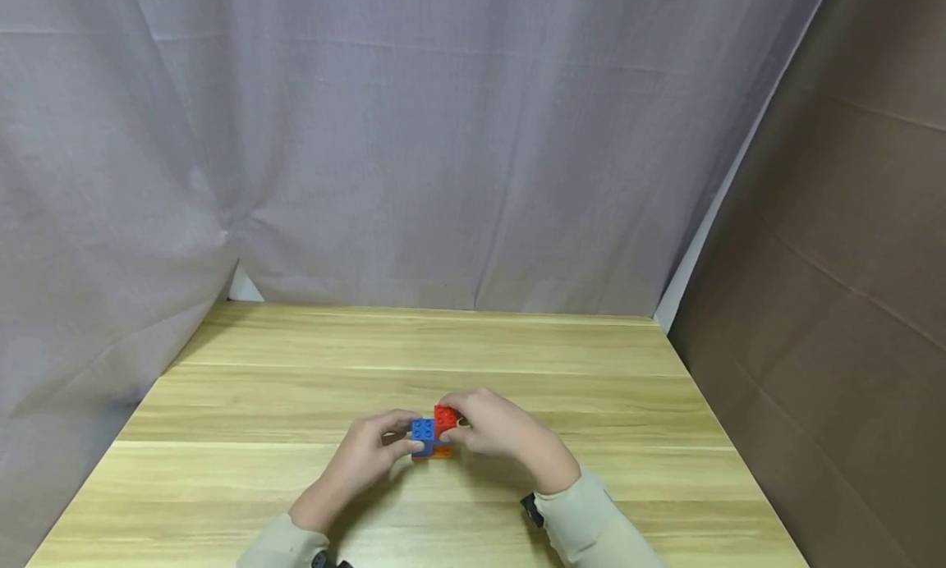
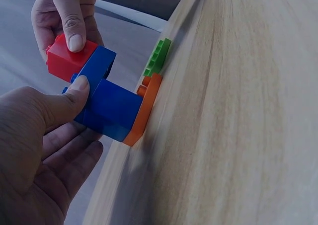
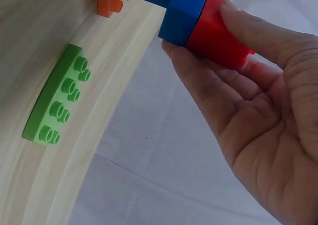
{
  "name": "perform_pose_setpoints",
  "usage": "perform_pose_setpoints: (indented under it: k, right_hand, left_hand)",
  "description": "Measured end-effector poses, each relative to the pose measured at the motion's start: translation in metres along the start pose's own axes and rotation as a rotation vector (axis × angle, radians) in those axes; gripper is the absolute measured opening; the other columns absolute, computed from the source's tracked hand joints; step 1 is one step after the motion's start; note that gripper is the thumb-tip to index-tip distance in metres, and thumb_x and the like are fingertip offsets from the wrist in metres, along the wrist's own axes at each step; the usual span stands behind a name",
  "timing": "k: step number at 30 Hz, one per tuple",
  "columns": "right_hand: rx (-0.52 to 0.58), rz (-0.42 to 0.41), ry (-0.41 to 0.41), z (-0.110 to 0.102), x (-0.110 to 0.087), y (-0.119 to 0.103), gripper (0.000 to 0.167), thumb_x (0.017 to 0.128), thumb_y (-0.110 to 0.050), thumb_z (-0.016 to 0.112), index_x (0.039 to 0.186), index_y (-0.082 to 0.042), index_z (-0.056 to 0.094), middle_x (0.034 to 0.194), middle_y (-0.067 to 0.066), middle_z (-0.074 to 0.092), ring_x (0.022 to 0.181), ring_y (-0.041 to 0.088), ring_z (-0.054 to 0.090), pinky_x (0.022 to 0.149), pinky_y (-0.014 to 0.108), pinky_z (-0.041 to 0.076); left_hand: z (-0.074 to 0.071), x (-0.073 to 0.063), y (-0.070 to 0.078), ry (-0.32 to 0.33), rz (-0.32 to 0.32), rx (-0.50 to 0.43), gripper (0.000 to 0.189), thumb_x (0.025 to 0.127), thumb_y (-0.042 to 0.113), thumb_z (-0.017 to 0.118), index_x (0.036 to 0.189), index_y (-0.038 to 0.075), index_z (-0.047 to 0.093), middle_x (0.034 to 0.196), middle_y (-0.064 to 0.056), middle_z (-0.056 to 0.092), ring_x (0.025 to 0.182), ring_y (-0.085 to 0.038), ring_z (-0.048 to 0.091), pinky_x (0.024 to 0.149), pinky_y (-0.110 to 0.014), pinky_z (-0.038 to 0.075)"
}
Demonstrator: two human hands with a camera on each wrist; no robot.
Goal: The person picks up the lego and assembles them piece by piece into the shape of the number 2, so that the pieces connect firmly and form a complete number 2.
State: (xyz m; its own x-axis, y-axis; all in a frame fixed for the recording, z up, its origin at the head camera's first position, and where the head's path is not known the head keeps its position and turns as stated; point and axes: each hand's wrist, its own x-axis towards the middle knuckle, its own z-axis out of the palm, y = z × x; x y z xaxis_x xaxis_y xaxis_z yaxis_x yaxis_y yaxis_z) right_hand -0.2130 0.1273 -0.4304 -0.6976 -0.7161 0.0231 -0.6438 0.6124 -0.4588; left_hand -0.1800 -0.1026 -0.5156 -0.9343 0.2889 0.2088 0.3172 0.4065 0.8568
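Observation:
A small toy-brick stack stands on the table. At its base lies a flat orange brick (image 2: 145,111), with a lower blue brick (image 2: 115,106) on it. A second blue brick (image 2: 102,61) sits on top and juts out past the lower one, over the orange studs. On that overhang sits a red brick (image 3: 216,34). My left hand (image 1: 369,451) pinches the blue bricks between thumb and fingers; its fingertips are partly hidden behind them. With thumb and fingers my right hand (image 1: 491,424) grips the red brick from the right.
A flat green brick (image 3: 55,97) with several studs lies on the table close to the stack, mostly hidden by the right hand in the head view. The wooden table (image 1: 414,346) ends at a grey curtain (image 1: 414,158) behind and a brown cloth (image 1: 835,248) at right.

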Motion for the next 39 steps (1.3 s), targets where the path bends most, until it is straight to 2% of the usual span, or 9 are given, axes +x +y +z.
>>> perform_pose_setpoints:
  k: [12,30,39]
  right_hand:
    - [-0.018,-0.008,0.0,0.0,0.0001,-0.0013,0.017,0.092,-0.019,0.076,0.103,-0.01,0.067,0.079,-0.011,0.059,0.066,0.002,0.052,0.058,0.017,0.048]
    - [0.038,0.007,0.007,0.0025,-0.0023,0.0043,0.019,0.092,-0.021,0.076,0.105,-0.011,0.067,0.08,-0.012,0.06,0.066,0.002,0.052,0.058,0.017,0.049]
    - [0.039,0.006,0.015,0.002,-0.0023,0.0068,0.025,0.092,-0.023,0.076,0.111,-0.01,0.068,0.084,-0.012,0.061,0.068,0.002,0.053,0.06,0.018,0.049]
  left_hand:
    - [0.0002,-0.0006,0.0002,-0.004,-0.009,-0.005,0.035,0.086,0.026,0.081,0.119,0.018,0.07,0.112,0.0,0.075,0.102,-0.014,0.07,0.091,-0.027,0.057]
    - [0.0015,0.0005,0.0003,-0.012,-0.009,0.006,0.034,0.087,0.027,0.08,0.119,0.021,0.071,0.11,0.002,0.075,0.101,-0.013,0.07,0.09,-0.029,0.058]
    - [0.0012,0.0019,0.0005,0.0,-0.013,0.016,0.035,0.086,0.027,0.08,0.119,0.021,0.07,0.109,0.002,0.075,0.099,-0.013,0.071,0.089,-0.028,0.058]
